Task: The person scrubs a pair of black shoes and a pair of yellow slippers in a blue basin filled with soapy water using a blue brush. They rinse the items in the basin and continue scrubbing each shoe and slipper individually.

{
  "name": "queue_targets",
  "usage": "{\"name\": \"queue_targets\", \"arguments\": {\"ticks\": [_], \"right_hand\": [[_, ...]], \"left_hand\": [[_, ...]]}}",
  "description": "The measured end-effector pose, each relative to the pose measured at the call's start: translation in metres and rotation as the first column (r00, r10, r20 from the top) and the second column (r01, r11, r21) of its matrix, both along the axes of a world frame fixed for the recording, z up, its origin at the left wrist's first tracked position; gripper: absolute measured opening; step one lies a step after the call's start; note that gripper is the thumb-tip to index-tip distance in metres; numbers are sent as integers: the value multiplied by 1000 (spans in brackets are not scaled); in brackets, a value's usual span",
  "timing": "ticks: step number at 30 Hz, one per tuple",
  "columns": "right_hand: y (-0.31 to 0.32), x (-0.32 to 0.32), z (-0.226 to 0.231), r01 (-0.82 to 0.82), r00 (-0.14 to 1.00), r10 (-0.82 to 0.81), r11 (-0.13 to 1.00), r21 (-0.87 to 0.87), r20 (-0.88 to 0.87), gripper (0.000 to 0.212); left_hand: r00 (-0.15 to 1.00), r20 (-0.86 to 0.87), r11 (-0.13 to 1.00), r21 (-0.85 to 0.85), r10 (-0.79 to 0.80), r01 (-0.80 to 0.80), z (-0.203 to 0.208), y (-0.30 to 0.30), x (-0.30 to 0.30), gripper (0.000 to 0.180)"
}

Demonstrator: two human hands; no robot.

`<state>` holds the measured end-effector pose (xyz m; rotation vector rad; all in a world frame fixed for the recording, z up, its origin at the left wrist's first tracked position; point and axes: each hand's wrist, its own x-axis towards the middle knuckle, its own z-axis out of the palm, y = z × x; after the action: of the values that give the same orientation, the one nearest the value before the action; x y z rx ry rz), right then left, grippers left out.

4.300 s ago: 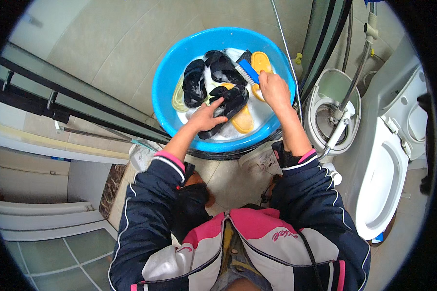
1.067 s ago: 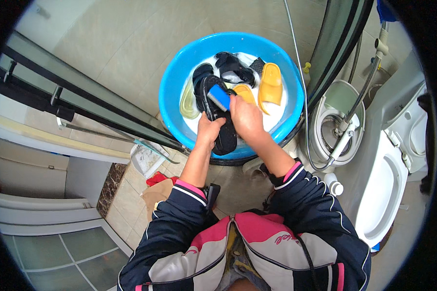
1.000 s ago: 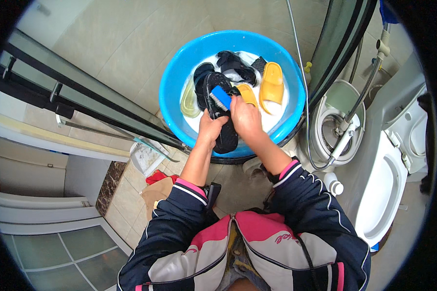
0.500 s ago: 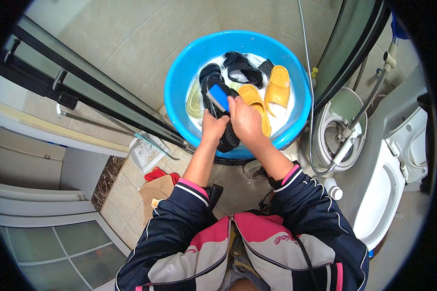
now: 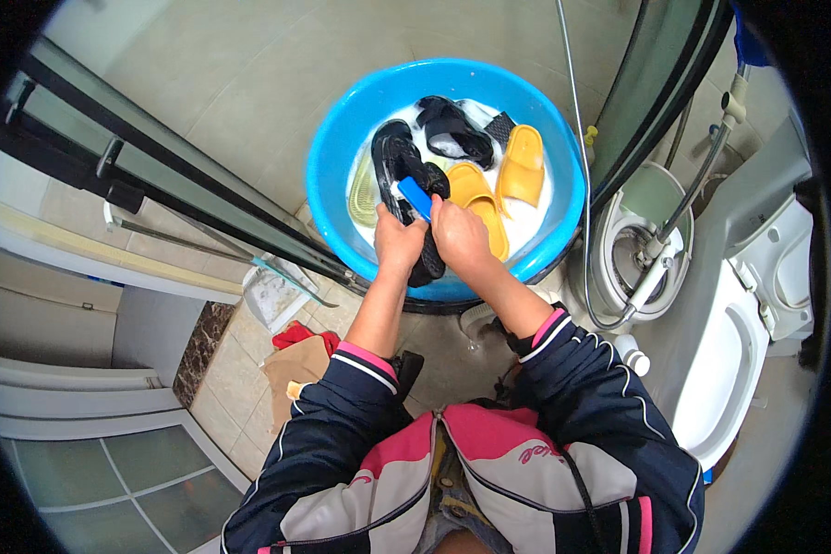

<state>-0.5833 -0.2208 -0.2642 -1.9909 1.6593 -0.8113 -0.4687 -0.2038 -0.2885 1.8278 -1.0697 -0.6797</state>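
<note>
A black slipper (image 5: 427,265) is gripped by my left hand (image 5: 398,243) over the near side of a blue plastic tub (image 5: 328,208). My right hand (image 5: 461,236) is closed on a blue scrubbing brush (image 5: 415,197), its head against the slipper's upper part. Beyond them in the suds lie another black slipper (image 5: 393,152) and a black sandal-like shoe (image 5: 459,131). Two yellow slippers, one farther right (image 5: 523,168) and one by my right hand (image 5: 472,189), rest in the tub. At its left wall sits a pale green slipper (image 5: 363,196).
A shower hose (image 5: 577,138) hangs along the tub's right side. Beyond it stand a pale bucket-like container (image 5: 651,198) and a white toilet (image 5: 725,369). A glass door frame (image 5: 203,175) runs along the left. A dustpan (image 5: 272,294) and a red cloth (image 5: 297,334) lie on the floor.
The brush has slid a little nearer to me along the slipper, and its blue back has turned slightly. Both hands keep their hold, and the view has shifted a little.
</note>
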Motion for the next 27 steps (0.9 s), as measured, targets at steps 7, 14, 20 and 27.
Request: {"name": "queue_targets", "arguments": {"ticks": [7,14,20,27], "right_hand": [[-30,-12,-5,173,985,-174,984,41,9,55],[-4,-12,11,-50,992,69,982,181,-104,53],[-45,-56,-12,-37,998,42,993,108,-42,51],[-61,-55,-27,-104,993,111,982,160,-37,49]], "left_hand": [[992,-21,992,-23,-128,127,2,13,-28,46],[876,-479,997,-65,-57,30,17,0,4,41],[652,-758,996,-71,-22,-50,31,-2,18,36],[745,-646,980,-27,-167,196,26,7,-10,47]]}}
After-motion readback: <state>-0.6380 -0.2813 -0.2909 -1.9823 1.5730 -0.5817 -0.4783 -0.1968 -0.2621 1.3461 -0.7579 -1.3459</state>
